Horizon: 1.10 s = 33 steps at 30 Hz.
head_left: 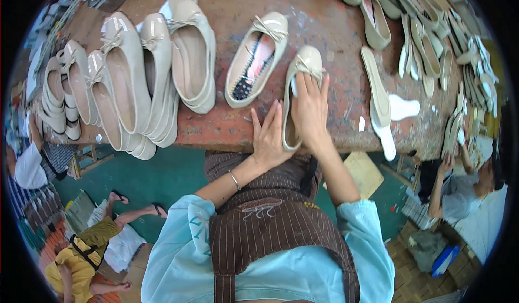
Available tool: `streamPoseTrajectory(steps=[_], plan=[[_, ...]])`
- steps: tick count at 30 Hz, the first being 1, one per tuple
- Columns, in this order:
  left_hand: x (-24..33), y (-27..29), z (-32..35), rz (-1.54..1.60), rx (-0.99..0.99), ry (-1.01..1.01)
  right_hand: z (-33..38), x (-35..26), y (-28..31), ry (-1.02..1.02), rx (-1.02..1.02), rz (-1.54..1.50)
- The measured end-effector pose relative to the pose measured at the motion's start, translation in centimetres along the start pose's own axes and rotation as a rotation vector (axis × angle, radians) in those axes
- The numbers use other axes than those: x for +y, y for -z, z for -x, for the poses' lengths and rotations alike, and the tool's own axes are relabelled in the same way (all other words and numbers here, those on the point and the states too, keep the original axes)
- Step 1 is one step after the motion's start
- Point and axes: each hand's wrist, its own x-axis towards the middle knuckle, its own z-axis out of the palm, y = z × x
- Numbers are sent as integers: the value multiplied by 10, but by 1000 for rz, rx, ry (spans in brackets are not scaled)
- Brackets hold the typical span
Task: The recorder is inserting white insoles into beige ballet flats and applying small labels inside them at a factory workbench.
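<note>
A beige ballet flat with a bow and glossy toe lies near the table's front edge, toe pointing away from me. My right hand reaches into it from above, several fingers in toward the toe; the fingertips are hidden. Against the shoe's left side and heel, my left hand steadies it, its visible fingers long and spread, the thumb hidden. A strip of white shows inside the shoe by my right fingers. Just left lies another beige flat with a patterned and pink lining visible inside.
Nested beige flats crowd the table's left side. To the right are beige and white insoles, a loose flat and many more shoe parts. A wooden stool stands below the table edge. Other people sit at lower left and far right.
</note>
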Motion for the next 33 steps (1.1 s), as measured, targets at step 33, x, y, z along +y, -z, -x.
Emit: streamPoseTrajectory(steps=[33], plan=[[13,-1,2,-40,104,10,-17,55,-42,168,168,418]])
